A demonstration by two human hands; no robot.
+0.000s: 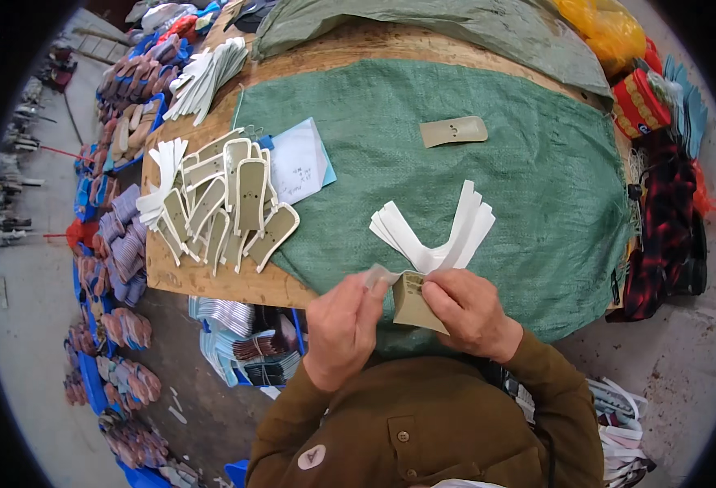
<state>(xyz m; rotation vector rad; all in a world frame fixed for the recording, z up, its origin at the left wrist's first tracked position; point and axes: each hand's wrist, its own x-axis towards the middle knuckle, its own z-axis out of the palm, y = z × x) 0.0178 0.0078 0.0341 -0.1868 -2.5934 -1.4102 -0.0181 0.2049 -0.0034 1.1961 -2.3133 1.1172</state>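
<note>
A khaki flat piece (413,312) is held close in front of my chest, gripped at its upper right by my right hand (473,315) between thumb and fingers. My left hand (342,327) pinches a thin whitish strip (381,276) that reaches to the piece's top edge. Just beyond my hands a fan of white strips (435,256) lies on the green woven sheet (358,106). Farther off, another khaki piece (454,131), without a white rim, rests flat on the sheet. At the left is a heap of khaki pieces with white rims (250,195).
White strips (163,175) and a further bundle of them (207,77) lie at the table's left side. A clipped paper (297,163) is beside the heap. Blue crates of stacked pieces (252,346) stand below the table's left edge. Yellow plastic (606,37) and dark plaid cloth (659,220) are at the right.
</note>
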